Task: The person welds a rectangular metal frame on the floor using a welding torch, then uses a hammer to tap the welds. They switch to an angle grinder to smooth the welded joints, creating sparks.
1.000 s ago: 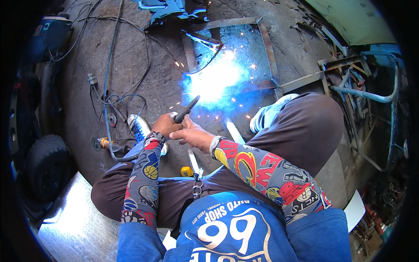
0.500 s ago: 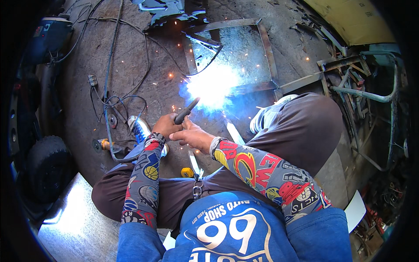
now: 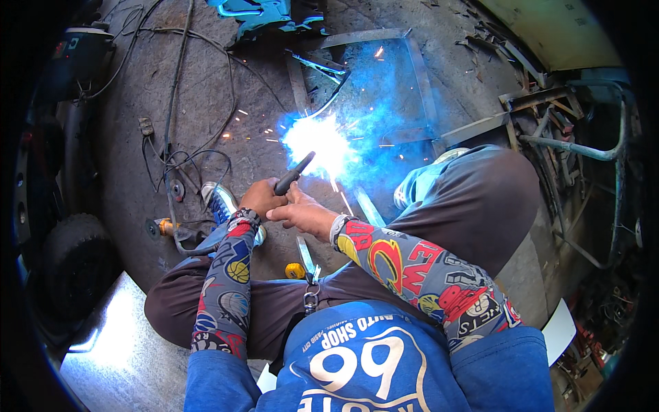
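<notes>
My left hand (image 3: 262,199) is closed round a dark electrode holder (image 3: 294,174), its tip pointing up into a bright blue-white arc (image 3: 317,144) with smoke and sparks. My right hand (image 3: 306,215) presses against the holder's lower end and my left hand, fingers curled. The glare hides the joint at the arc, beside the near left part of a flat rectangular steel frame (image 3: 420,75) on the floor. A clamp-like metal piece (image 3: 319,65) with a cable lies across that frame. Below my hands are a pale metal strip (image 3: 305,254) and a yellow tape measure (image 3: 294,270).
Cables (image 3: 230,82) snake over the concrete floor (image 3: 127,172). An angle grinder (image 3: 165,226) lies beside my left shoe, a black tyre (image 3: 75,257) at far left. Blue bent metal parts (image 3: 268,17) sit above the frame. Tubular steel frames (image 3: 570,147) crowd the right, under a pale panel (image 3: 556,27).
The arc's glow has shrunk and its smoke and sparks have changed shape, with blue haze drifting right over the frame. My hands and the holder stay almost exactly in place.
</notes>
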`<state>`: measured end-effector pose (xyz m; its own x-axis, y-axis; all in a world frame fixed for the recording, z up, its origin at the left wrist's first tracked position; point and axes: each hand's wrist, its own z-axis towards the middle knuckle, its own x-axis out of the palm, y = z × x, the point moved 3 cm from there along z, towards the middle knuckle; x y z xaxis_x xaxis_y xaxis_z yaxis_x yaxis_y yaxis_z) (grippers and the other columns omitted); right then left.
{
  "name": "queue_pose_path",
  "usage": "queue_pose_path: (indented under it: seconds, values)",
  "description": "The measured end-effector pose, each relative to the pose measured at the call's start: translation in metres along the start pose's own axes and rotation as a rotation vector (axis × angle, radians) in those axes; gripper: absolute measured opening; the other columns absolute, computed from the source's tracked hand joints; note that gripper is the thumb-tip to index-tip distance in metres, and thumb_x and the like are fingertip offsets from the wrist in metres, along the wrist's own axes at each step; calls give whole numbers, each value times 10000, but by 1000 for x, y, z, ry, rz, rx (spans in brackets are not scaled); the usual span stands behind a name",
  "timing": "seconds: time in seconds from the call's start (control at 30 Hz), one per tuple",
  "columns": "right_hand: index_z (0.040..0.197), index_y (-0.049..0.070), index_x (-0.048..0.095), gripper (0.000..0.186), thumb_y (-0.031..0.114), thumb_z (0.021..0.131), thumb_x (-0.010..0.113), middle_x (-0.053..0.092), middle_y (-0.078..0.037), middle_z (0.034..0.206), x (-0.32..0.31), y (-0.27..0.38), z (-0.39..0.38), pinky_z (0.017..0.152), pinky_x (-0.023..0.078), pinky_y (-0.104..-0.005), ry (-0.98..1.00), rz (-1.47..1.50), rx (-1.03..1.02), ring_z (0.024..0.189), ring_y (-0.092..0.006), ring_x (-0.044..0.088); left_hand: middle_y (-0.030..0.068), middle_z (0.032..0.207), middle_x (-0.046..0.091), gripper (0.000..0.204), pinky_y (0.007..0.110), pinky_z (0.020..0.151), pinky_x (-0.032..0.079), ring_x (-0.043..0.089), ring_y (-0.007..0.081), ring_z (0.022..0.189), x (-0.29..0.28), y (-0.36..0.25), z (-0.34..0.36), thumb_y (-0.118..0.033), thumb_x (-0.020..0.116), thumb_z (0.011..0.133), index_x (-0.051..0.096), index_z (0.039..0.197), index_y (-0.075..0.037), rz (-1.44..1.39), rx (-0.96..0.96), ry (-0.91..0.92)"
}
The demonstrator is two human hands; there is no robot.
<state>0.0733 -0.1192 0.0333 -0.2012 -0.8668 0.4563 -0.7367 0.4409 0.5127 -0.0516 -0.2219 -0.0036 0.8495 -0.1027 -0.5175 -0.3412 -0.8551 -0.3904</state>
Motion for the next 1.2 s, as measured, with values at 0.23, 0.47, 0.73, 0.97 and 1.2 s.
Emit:
queue_pose_path:
  seconds: [0.23,0.47,0.73,0.97,1.2]
  values:
    - [1549,44,141,966,293,833,739,480,-156,1429,2,-9,11,704,469,-305,-3,43,-60,1100,-239,591,214,944,724,440,443,819,531,708,369,924,-4,-6,-9,-317,716,738,704,1102,-71,-20,-56,-17]
    - [1560,29,130,942,253,857,716,432,-161,1494,3,-23,25,901,478,-344,-39,33,-95,1263,-230,507,227,940,718,426,456,826,527,699,395,935,-3,-5,-7,-326,719,729,700,1060,-58,61,-75,-32]
    - [1555,45,152,940,271,843,722,439,-134,1498,2,-13,16,869,485,-354,-8,51,-107,1241,-234,522,219,911,719,426,467,791,529,706,386,882,-1,0,0,-368,736,735,696,1012,-47,48,-25,-8]
    - [1558,87,146,1002,370,806,744,471,-125,1479,1,0,-1,741,460,-332,-14,8,8,1117,-293,600,200,876,717,400,439,751,531,712,361,842,-3,0,0,-352,755,732,700,976,-40,25,-26,-22]
    - [1562,110,121,1007,383,811,734,482,-132,1471,2,-1,1,734,460,-331,-20,15,2,1088,-297,611,195,884,722,397,441,754,529,713,347,841,-1,4,2,-340,757,735,706,982,-33,11,-23,-12]
